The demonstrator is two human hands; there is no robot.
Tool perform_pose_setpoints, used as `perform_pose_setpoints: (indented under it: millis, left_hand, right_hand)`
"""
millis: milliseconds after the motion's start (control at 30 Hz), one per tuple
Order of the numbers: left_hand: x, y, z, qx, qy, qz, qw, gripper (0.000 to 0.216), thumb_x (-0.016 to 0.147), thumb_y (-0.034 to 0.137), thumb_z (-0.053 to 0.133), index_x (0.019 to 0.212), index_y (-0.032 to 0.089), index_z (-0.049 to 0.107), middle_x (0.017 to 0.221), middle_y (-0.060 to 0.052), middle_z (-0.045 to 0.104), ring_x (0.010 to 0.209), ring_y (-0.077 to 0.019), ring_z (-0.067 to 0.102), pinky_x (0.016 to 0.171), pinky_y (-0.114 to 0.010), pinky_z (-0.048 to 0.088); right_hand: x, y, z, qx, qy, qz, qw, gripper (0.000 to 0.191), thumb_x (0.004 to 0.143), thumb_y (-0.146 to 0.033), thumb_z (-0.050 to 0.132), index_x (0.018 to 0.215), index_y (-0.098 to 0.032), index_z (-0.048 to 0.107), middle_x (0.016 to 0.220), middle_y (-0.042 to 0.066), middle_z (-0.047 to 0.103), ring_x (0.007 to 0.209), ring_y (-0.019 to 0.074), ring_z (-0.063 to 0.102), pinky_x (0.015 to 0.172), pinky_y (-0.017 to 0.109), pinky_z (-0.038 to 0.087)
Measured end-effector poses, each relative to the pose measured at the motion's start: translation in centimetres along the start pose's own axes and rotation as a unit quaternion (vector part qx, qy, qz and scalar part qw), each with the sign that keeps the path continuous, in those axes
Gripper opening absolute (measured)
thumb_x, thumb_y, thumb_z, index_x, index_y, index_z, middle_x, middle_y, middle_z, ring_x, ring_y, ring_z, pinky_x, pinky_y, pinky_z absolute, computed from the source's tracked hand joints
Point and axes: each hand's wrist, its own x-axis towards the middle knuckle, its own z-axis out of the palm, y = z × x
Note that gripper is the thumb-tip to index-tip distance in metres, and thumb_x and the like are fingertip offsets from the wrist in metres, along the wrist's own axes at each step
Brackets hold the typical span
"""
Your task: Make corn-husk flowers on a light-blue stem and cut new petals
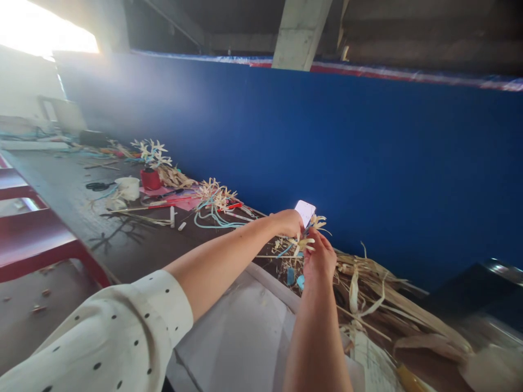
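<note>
Both my arms reach forward over a dark table (134, 245). My left hand (289, 222) is closed, its fingers hidden behind it, right beside a small white card (305, 211). My right hand (318, 256) is closed around a small flower of pale dried leaf strips (307, 239) with a blue strand hanging from it. The two hands touch at the flower. Loose dried husk strips (379, 294) lie just right of my right hand.
More husk flowers (214, 193) and light blue cord (208, 220) lie further left, with a red pot of flowers (150, 177), a white cup (128, 188), scissors (97, 186) and pink paper. A blue wall (368, 152) backs the table. Red benches (28, 234) stand left.
</note>
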Motion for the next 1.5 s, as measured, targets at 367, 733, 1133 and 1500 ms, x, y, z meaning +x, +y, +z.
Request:
perform_pose_setpoints:
  millis: [367,733,1133,1500]
  left_hand:
    - [0.1,0.6,0.3,0.016,0.044,-0.066,0.997,0.027,0.068,0.032,0.062,0.091,0.022,0.072,0.088,-0.008,0.069,0.091,-0.0226,0.059,0.080,-0.031,0.042]
    - [0.2,0.8,0.3,0.028,0.069,-0.103,0.992,0.031,0.068,0.031,0.062,0.097,0.021,0.070,0.102,-0.010,0.068,0.099,-0.0259,0.058,0.090,-0.041,0.039]
    - [0.3,0.6,0.5,-0.018,0.106,-0.113,0.988,0.023,0.068,0.029,0.061,0.087,0.021,0.072,0.090,-0.007,0.070,0.086,-0.0209,0.060,0.079,-0.032,0.043]
    - [0.9,0.1,0.8,-0.093,0.123,-0.101,0.983,0.020,0.065,0.029,0.065,0.078,0.016,0.074,0.068,-0.006,0.065,0.070,-0.0166,0.058,0.065,-0.026,0.040]
  right_hand:
    - [0.2,0.6,0.1,-0.047,0.028,-0.021,0.998,0.037,0.054,-0.040,0.078,0.079,-0.015,0.068,0.051,-0.005,0.056,0.040,0.0061,0.041,0.038,0.019,0.027]
    - [0.1,1.1,0.3,-0.047,0.024,-0.049,0.997,0.030,0.059,-0.040,0.074,0.076,-0.016,0.068,0.060,-0.003,0.061,0.056,0.0113,0.054,0.048,0.021,0.038]
    - [-0.2,1.4,0.7,-0.045,0.035,-0.075,0.996,0.032,0.063,-0.045,0.070,0.076,-0.016,0.065,0.055,-0.005,0.054,0.045,0.0072,0.041,0.042,0.020,0.029]
    - [-0.9,1.5,1.2,0.044,0.044,-0.026,0.998,0.029,0.062,-0.038,0.075,0.082,-0.019,0.066,0.060,-0.006,0.051,0.045,0.0038,0.032,0.040,0.017,0.024]
